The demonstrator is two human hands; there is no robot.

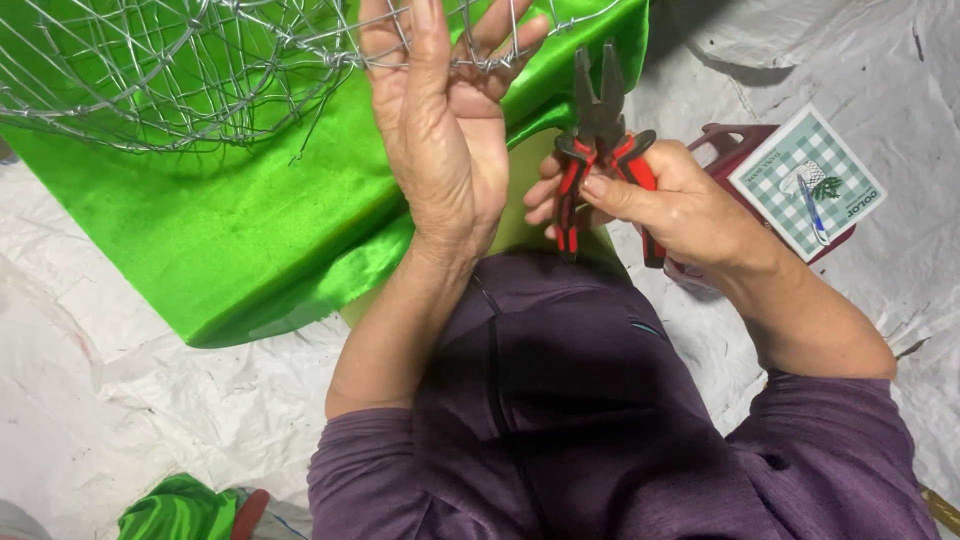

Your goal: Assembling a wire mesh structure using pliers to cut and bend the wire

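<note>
- Head view looks down on a person in purple sleeves, working over shiny green fabric spread on white crinkled sheeting.
- Left hand is raised upright, palm toward the camera; its fingers are hooked through the wire mesh frame and curled closed on the strands at its near edge.
- Right hand is wrapped shut around the red-and-black handles of the pliers, just right of the left fingers and a little below them, nose pointing up toward the mesh.
- Pliers' nose looks closed and is apart from the wire, so no strand is being bitten now.
- Step in hand, as I judge it: steadying the frame with one hand while the tool is brought up to a wire end.
- Next move would call for opening the pliers and setting the nose on a strand beside the left fingers, without nipping them.
- Right of the right hand lies a green-checked card on a dark red box.
</note>
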